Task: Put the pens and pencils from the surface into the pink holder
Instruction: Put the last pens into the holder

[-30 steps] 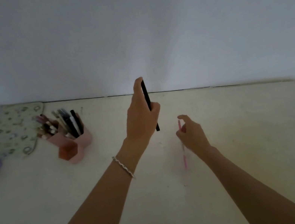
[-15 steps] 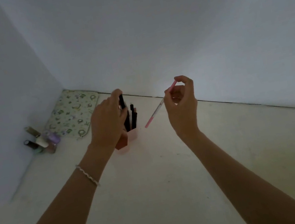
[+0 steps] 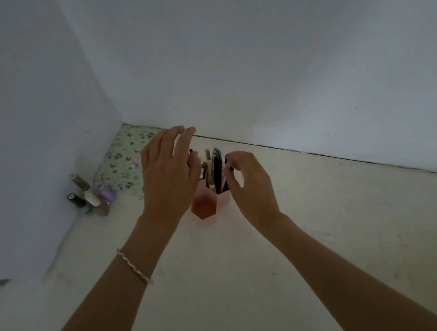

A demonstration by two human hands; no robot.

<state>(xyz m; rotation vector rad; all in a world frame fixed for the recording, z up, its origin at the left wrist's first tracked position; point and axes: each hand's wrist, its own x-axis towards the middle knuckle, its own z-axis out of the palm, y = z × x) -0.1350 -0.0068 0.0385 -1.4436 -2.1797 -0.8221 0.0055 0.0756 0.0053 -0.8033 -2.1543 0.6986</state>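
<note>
- The pink holder point(image 3: 210, 207) stands upright on the pale surface point(image 3: 234, 294), a little above the middle of the view. It is translucent pink plastic, built of joined hexagonal tubes.
- Its nearest tube, at 6 o'clock of the cluster, looks darker, salmon-toned, with nothing visible inside it.
- The tubes behind it carry the pens and pencils point(image 3: 215, 170): mostly black barrels, one pale beige, and a thin pink one at the 3 o'clock edge, all standing close to upright and packed together.
- The left hand point(image 3: 168, 178) hovers at 9 o'clock of the holder, fingers spread and extended, palm facing the pens, grasping nothing.
- The right hand point(image 3: 248, 182) sits at 3 o'clock of the holder, fingers curled loosely with thumb and forefinger near the pen tops; whether they touch a pen cannot be told, and nothing appears clasped in it.
- A beaded bracelet point(image 3: 134, 267) circles the left wrist.
- At 10 o'clock from the holder, in the wall corner, lies a green floral pouch point(image 3: 123, 160), partly hidden by the left hand.
- At 9 o'clock, well apart, a cluster of small bottles point(image 3: 92, 196) stands against the wall.
</note>
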